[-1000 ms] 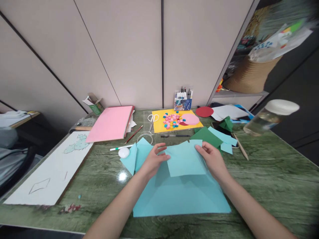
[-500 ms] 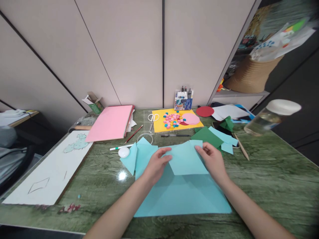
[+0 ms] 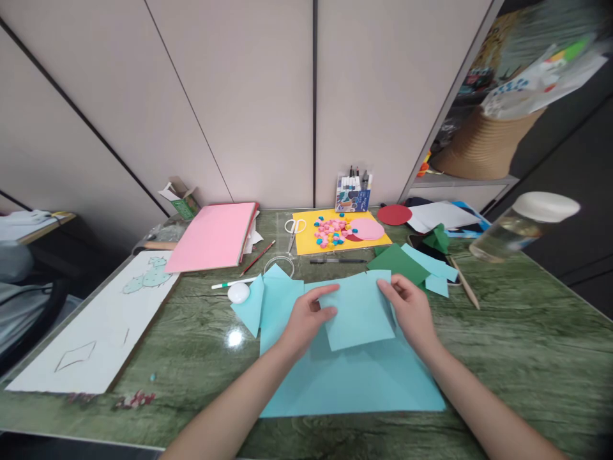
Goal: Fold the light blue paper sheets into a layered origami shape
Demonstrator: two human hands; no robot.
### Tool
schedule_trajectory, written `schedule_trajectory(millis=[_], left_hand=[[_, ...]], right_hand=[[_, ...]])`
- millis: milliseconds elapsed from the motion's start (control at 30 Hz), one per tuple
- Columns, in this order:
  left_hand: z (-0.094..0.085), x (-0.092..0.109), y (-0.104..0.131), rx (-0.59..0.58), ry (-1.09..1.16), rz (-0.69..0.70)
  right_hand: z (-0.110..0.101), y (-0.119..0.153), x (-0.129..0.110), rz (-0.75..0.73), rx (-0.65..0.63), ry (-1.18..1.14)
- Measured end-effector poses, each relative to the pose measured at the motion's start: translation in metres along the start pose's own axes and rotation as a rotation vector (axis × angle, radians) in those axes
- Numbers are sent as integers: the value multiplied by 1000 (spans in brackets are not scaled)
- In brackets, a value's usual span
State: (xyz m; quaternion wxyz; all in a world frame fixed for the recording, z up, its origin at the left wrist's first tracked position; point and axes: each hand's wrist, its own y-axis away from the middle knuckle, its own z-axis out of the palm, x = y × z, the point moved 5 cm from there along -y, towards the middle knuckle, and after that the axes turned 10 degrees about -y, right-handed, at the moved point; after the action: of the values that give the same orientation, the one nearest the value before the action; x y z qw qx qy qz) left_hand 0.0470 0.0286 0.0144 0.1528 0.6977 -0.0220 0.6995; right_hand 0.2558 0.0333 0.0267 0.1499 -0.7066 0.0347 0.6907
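A small light-blue square sheet of paper (image 3: 360,313) is held up above a larger light-blue sheet (image 3: 349,390) lying on the table. My right hand (image 3: 412,310) pinches the small sheet near its upper right corner between thumb and fingers. At its left edge is my left hand (image 3: 309,322), thumb and index finger apart and overlapping the paper. Left of the large sheet, a folded light-blue paper piece (image 3: 249,310) has a white rounded object (image 3: 238,293) on it.
Behind lie white scissors (image 3: 295,226), a clear tape roll (image 3: 278,265), a black pen (image 3: 338,260) and yellow paper (image 3: 306,243) bearing colourful beads. Green paper (image 3: 400,263), a wooden stick (image 3: 464,284) and a lidded bottle (image 3: 522,227) are to the right; a drawing (image 3: 96,319) lies left.
The small sheet has tilted, its lower left corner dropping slightly. My left hand's thumb and index finger have spread farther apart and shifted a little right. My right hand keeps its pinch.
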Motion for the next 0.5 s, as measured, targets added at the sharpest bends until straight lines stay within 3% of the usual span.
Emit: schedule_trajectory(millis=[333,500], left_hand=[[-8,16,5,147,-290,149],[-13,25,5,214,-377,214]], right_hand=[[-3,-2,0,22,4,-39],[1,-1,1,72,-59,-43]])
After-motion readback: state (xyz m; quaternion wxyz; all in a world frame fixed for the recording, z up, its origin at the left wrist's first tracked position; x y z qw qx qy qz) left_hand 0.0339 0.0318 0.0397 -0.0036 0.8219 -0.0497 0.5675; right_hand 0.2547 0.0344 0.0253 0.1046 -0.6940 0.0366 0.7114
